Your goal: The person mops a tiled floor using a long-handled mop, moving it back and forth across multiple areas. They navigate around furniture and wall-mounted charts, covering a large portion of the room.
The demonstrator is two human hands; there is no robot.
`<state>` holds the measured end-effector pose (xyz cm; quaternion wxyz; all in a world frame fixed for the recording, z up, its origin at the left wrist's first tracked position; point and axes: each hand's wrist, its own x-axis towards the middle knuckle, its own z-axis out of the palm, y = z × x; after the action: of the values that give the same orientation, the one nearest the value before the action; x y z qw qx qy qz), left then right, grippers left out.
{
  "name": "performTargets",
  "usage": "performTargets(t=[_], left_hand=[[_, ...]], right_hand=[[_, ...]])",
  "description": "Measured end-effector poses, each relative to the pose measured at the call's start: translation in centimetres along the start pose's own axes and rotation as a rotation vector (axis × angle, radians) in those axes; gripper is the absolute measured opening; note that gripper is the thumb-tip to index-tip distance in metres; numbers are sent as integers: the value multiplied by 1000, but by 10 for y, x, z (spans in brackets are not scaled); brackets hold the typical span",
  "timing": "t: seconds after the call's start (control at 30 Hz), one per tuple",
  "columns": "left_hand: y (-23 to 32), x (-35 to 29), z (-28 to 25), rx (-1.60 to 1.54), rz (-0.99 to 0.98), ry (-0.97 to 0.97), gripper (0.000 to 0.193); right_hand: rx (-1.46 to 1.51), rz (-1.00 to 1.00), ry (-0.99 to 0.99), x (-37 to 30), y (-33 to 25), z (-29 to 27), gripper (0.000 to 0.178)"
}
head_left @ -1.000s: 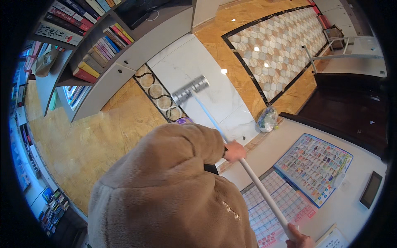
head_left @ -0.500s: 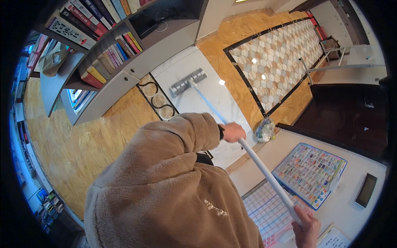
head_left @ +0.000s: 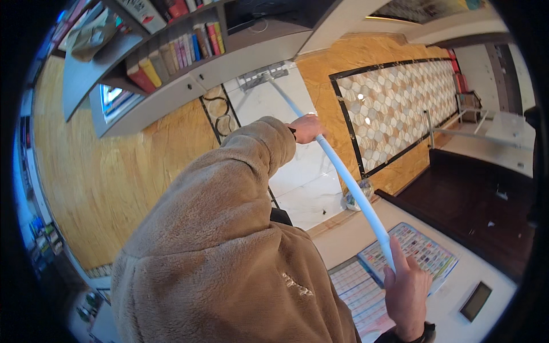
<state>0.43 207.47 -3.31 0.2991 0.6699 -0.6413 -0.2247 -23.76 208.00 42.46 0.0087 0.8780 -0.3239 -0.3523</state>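
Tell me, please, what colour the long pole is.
The pole is white with a pale blue tint, best seen in the head view.

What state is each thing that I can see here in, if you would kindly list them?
Long pale-blue cylindrical pole: slanted
Silver-grey rectangular mop head: down on white marbled tiles
Left hand: gripping pole
Right hand: gripping pole's near end
Pale grey cabinet doors: shut
Multicoloured books: standing in a row
Blue-edged rectangular picture chart: lying flat
Black rectangular device: lying flat
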Motion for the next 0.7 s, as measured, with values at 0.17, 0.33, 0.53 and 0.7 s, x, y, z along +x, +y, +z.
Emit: performTargets(t=[0.17, 0.33, 0.53, 0.7], left_hand=[[10, -27, -3, -171, -204, 193, 16], [10, -59, -30, -177, -286, 223, 16], [22, -106, -25, -156, -308, 217, 18], [25, -106, -6, -159, -218, 57, 24]], right_hand=[[-21, -154, -35, 6, -21, -39, 59], [-76, -308, -11, 11, -22, -89, 62], [13, -355, -31, 9, -22, -78, 59], [48, -132, -108, 4, -7, -37, 57]])
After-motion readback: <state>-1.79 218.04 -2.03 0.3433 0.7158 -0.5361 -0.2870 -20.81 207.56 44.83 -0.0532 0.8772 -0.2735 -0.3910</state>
